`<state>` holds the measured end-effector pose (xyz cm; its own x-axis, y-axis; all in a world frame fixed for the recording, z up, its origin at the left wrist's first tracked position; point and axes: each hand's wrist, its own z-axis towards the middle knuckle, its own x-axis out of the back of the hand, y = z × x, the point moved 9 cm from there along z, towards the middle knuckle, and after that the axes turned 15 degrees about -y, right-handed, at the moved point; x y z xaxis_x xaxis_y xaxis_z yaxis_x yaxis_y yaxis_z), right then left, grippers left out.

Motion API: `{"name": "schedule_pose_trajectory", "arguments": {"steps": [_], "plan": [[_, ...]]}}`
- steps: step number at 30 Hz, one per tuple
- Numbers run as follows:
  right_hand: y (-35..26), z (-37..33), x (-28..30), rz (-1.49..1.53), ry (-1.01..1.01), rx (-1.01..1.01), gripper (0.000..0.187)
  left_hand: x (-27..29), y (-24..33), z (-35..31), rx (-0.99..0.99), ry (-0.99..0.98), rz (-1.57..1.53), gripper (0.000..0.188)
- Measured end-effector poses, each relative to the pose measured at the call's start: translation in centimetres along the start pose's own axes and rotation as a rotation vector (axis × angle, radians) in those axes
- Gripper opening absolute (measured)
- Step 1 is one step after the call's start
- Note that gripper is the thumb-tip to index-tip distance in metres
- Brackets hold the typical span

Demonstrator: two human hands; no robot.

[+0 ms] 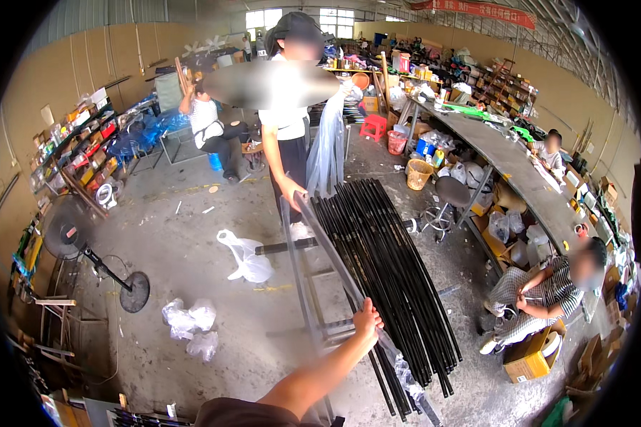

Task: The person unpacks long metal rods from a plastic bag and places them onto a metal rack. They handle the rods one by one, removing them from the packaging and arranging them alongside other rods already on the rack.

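My left hand (367, 324) is closed around a long, thin bundle in clear plastic wrap (335, 260), with the thumb on top. The wrap looks crumpled beyond my hand, towards the lower right. At the far end, the hand of a co-worker (290, 189) in a white top holds the same bundle. Beneath and to the right, many long black poles (388, 263) lie side by side on a metal rack (324, 327). What is inside the wrap is hard to make out. My right hand is out of sight.
A stand fan (70, 231) and white plastic bags (248, 257) are on the left. On the right are a round stool (451, 192), a long worktable (491, 142) and a seated person (548, 292) beside a cardboard box (534, 354). Clear plastic sheeting (327, 142) hangs beside the co-worker.
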<state>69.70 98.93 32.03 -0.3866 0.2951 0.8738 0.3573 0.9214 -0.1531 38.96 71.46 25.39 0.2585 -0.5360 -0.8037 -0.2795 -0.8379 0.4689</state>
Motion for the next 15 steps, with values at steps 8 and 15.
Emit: {"name": "schedule_pose_trajectory", "arguments": {"steps": [8,15], "plan": [[2.0,-1.7,-3.7,0.087,-0.074,-0.141,0.053,-2.5,1.7,4.8,0.074,-0.145,-0.014,0.037],[3.4,-3.0,-5.5,0.126,-0.120,-0.218,0.050,-2.5,5.4,6.3,0.032,-0.226,0.131,0.062]]}}
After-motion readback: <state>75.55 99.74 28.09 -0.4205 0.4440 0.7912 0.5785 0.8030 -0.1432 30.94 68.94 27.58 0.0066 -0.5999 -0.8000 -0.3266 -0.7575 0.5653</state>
